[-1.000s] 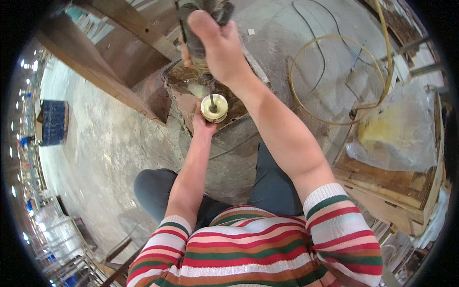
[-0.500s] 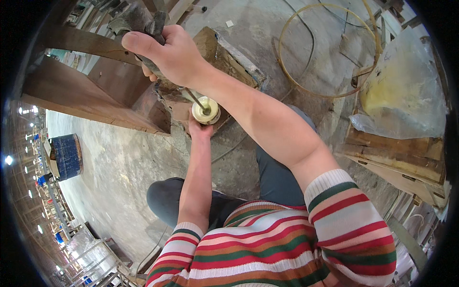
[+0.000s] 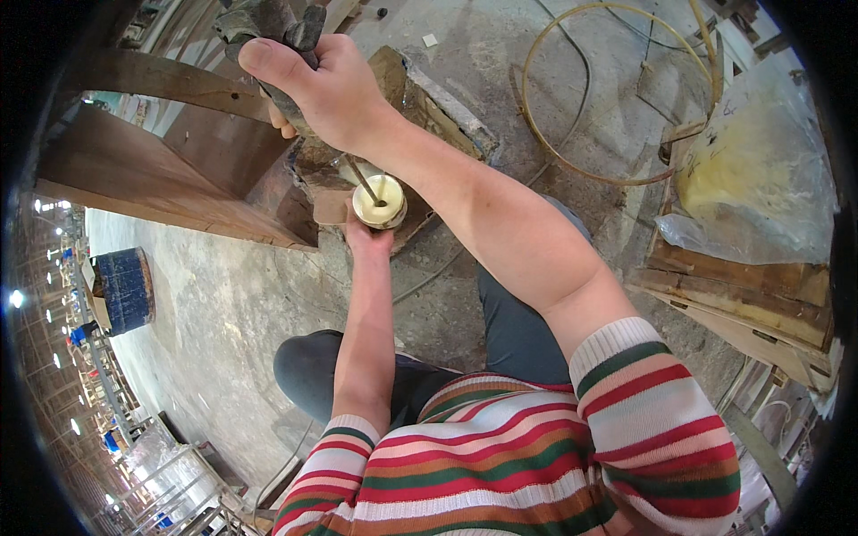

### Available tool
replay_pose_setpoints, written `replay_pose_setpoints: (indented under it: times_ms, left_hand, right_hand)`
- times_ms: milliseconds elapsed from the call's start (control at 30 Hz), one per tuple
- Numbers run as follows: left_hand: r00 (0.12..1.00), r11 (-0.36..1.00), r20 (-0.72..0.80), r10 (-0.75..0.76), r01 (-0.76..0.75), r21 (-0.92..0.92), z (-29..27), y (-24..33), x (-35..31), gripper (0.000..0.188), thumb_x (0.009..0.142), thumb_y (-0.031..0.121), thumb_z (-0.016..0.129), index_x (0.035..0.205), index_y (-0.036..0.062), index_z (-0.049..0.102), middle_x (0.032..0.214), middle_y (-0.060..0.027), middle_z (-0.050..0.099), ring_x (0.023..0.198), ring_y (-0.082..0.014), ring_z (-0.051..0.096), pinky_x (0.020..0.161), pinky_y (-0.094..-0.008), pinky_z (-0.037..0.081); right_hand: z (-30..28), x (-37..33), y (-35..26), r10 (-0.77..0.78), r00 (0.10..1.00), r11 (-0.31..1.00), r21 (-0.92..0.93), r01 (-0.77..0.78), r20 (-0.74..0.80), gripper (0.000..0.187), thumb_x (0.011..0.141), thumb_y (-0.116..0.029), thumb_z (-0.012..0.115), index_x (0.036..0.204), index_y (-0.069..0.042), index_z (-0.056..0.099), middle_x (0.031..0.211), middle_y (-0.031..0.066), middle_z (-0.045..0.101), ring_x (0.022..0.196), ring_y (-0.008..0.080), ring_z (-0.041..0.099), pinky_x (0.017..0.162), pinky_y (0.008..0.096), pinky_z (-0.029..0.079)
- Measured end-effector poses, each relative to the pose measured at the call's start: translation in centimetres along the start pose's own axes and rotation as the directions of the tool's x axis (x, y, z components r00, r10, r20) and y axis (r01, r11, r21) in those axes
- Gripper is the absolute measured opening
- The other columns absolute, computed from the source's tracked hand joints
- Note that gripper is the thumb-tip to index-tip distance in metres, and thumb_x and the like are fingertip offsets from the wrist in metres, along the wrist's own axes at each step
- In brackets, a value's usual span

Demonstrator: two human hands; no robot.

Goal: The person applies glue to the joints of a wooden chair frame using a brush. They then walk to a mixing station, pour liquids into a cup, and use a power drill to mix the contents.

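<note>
My right hand (image 3: 335, 94) is wrapped around the grip of a dark, grimy power drill (image 3: 268, 27), thumb on top. From under that hand a thin metal rod (image 3: 365, 182) slants down into a small round cup (image 3: 393, 221). Inside the cup is a pale yellow, creamy liquid (image 3: 389, 189), and the rod's lower end is sunk in it. My left hand (image 3: 369, 239) holds the cup from the near side; its fingers are mostly hidden behind it. Just beyond the cup stands a worn, stained block (image 3: 393, 89).
A brown wooden frame (image 3: 161, 192) stands at the left. To the right, a clear plastic bag (image 3: 751, 170) with yellowish contents sits on a wooden box (image 3: 742, 295). A yellow hose (image 3: 527, 116) loops over the concrete floor. Farther left is a blue drum (image 3: 125, 290).
The hollow in the liquid around the rod has become shallower, and the surface looks flatter. The cup has shifted slightly left, while my right hand and the drill have moved slightly right.
</note>
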State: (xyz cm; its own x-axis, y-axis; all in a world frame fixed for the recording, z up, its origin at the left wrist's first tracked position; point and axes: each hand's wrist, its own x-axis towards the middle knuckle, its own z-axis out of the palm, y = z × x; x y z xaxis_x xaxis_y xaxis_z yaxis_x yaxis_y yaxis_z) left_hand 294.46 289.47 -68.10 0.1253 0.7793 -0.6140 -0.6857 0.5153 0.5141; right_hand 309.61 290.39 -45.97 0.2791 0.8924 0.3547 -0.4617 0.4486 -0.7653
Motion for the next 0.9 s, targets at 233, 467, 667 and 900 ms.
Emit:
replay_pose_setpoints:
  times_ms: [233,467,667,900]
  left_hand:
    - [0.998,1.000,-0.061,-0.006,0.006,0.012,0.4,0.1,-0.3,0.042,0.093,0.039,0.036,0.121,0.0096,0.048,0.126,-0.0099,0.048,0.116,-0.0300,0.045,0.097,-0.0509,0.036]
    - [1.000,1.000,0.004,0.000,0.000,-0.021,-0.3,0.3,0.0,0.043,0.093,0.039,0.036,0.121,0.0091,0.048,0.126,-0.0099,0.048,0.115,-0.0303,0.046,0.097,-0.0504,0.036]
    - [1.000,0.999,-0.010,-0.014,0.014,0.034,0.2,-0.1,-0.1,0.042,0.093,0.039,0.035,0.120,0.0088,0.049,0.125,-0.0099,0.048,0.115,-0.0301,0.046,0.097,-0.0499,0.036]
    - [1.000,1.000,0.000,0.001,-0.001,-0.006,-0.3,-0.3,0.5,0.041,0.093,0.038,0.036,0.119,0.0091,0.049,0.124,-0.0089,0.049,0.114,-0.0295,0.047,0.097,-0.0500,0.036]
  right_hand:
    - [0.1,0.0,0.4,-0.006,1.000,1.000,-0.013,0.006,-0.003,0.058,0.068,-0.059,0.066,0.067,-0.002,0.058,0.051,0.0031,0.053,0.046,0.0103,0.055,0.042,0.0232,0.043]
    - [0.6,0.1,0.8,-0.005,1.000,1.000,-0.022,0.006,0.010,0.056,0.069,-0.057,0.067,0.069,-0.002,0.059,0.051,0.0025,0.052,0.046,0.0099,0.055,0.041,0.0234,0.042]
    - [0.3,-0.1,0.5,0.017,1.000,1.000,0.013,-0.017,-0.002,0.052,0.069,-0.053,0.069,0.071,-0.001,0.059,0.052,0.0020,0.052,0.045,0.0092,0.052,0.041,0.0238,0.041]
    - [0.1,0.0,0.7,0.008,1.000,1.000,-0.009,-0.008,0.013,0.052,0.070,-0.053,0.068,0.070,-0.001,0.059,0.052,0.0024,0.053,0.045,0.0096,0.053,0.041,0.0235,0.042]
